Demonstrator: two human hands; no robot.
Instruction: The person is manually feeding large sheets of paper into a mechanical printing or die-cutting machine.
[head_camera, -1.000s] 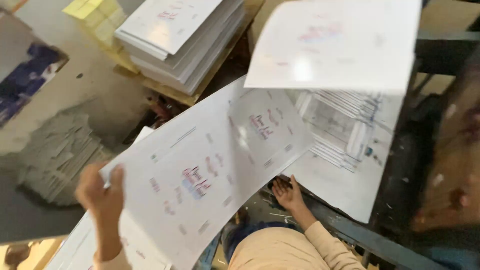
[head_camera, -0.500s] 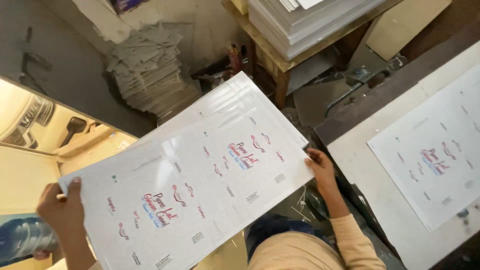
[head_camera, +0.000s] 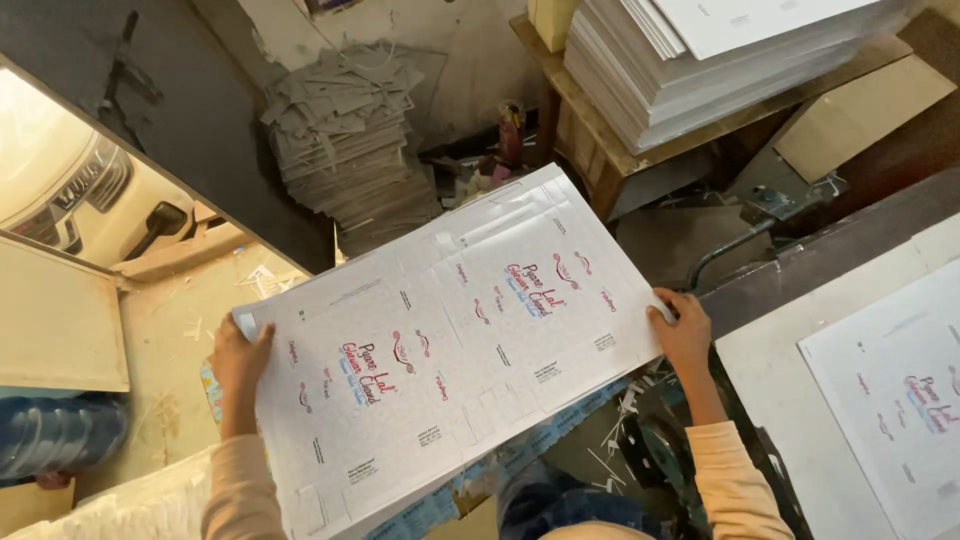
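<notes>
Both forearms are stretched forward, sleeves at the wrists. The left hand is closed on the left edge of a printed carton sheet, held flat in mid-air. The right hand is clamped on the sheet's right edge, beside the desk carrying another printed sheet.

Grey concrete floor, dim at upper left; bright daylight falls through an opening at the left edge. Wooden pallet at top bearing a tall stack of white sheets; leaning pile of grey cut board beside it. Pale bench at right; paper scraps litter the floor.
</notes>
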